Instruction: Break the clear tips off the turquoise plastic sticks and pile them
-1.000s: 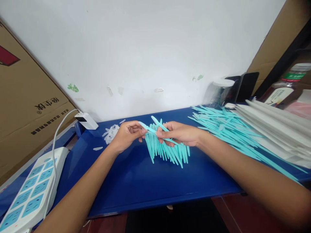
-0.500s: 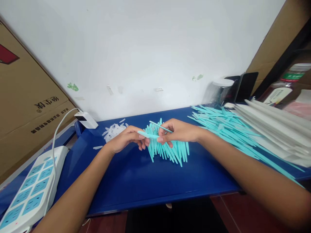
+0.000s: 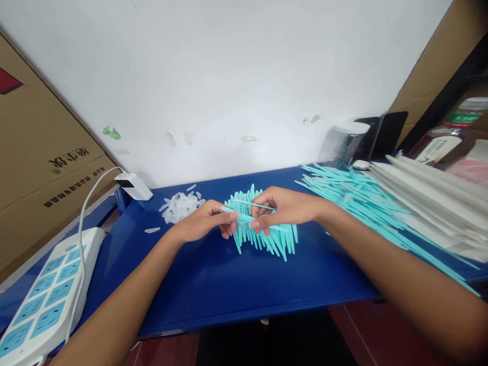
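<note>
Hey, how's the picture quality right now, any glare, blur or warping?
Head view: soft light, wall brightest; head view: faint sheen on the blue table; head view: held teal piece slightly soft-edged; head view: bottle at right soft and stretched, top right corner dark.

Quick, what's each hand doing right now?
Left hand: closed, pinching a turquoise strip between thumb and fingers.
Right hand: closed, holding a second strip; its thumb also seems to grip the left hand's strip.
</note>
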The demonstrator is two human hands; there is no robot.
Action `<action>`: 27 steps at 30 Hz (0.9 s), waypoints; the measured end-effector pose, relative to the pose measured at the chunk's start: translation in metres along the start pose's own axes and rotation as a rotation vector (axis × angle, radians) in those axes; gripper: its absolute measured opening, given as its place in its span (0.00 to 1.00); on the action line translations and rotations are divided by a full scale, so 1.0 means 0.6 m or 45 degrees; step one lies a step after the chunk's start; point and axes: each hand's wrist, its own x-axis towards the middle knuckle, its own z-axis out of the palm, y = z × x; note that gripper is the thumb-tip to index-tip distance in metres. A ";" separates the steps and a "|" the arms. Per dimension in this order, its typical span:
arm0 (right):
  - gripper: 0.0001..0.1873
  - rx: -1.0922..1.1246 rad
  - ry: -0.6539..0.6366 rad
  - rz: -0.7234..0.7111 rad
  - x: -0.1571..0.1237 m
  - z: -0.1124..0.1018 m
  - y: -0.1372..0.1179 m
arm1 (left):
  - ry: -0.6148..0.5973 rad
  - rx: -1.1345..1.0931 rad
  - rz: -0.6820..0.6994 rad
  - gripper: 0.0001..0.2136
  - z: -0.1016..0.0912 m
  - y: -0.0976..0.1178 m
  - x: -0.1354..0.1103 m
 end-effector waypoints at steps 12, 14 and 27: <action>0.19 -0.099 -0.097 -0.050 -0.001 -0.001 -0.003 | 0.000 0.059 0.062 0.19 0.000 0.001 -0.003; 0.19 -0.089 -0.049 -0.042 -0.002 -0.003 -0.002 | -0.003 0.064 0.061 0.20 -0.001 0.002 -0.004; 0.22 -0.179 -0.069 -0.121 0.005 0.004 0.003 | -0.055 0.156 0.008 0.17 0.005 0.005 -0.005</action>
